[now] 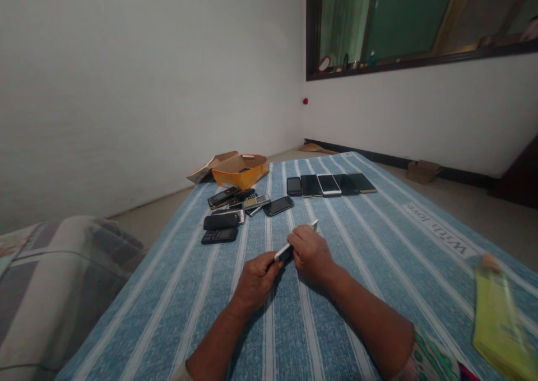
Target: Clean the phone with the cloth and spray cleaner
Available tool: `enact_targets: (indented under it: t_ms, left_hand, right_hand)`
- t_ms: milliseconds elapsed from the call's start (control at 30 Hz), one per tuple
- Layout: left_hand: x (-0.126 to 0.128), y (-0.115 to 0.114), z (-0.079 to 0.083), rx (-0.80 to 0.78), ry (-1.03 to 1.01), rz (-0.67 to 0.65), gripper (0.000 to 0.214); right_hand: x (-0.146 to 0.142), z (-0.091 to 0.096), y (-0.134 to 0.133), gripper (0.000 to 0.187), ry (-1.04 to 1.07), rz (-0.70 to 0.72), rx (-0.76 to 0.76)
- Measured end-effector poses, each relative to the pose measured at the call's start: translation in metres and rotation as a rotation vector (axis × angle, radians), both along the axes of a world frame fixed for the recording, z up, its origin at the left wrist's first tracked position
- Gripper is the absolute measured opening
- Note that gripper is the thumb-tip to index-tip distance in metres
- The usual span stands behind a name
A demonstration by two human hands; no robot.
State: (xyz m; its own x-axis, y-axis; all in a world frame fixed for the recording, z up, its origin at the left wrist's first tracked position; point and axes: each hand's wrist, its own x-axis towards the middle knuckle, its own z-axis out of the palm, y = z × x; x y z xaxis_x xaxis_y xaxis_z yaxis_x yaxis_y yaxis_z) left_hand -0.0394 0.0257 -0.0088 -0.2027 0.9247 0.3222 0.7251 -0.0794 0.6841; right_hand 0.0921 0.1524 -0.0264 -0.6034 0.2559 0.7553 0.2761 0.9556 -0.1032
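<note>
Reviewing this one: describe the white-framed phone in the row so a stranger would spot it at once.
On the blue striped cloth, look beyond the right hand to the row of phones right of the orange box. The white-framed phone is third from the left, the only one there whose dark screen has a white border.

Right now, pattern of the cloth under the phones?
Cloth: blue, white stripes; best in head view.
</note>
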Motion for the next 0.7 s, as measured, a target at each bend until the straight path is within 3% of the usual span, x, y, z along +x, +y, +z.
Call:
enact_targets:
  t_ms: [400, 700]
  left_hand:
    - [0.003, -0.001, 0.003, -0.010, -0.044, 0.027, 0.025]
    - [0.000, 0.000, 0.000, -0.007, -0.013, 0.018, 0.024]
  right_hand:
    - [-0.003, 0.003, -0.014, 0.014, -0.022, 0.053, 0.019]
    - [0.005, -0.001, 0.010, 0.022, 0.021, -0.049, -0.016]
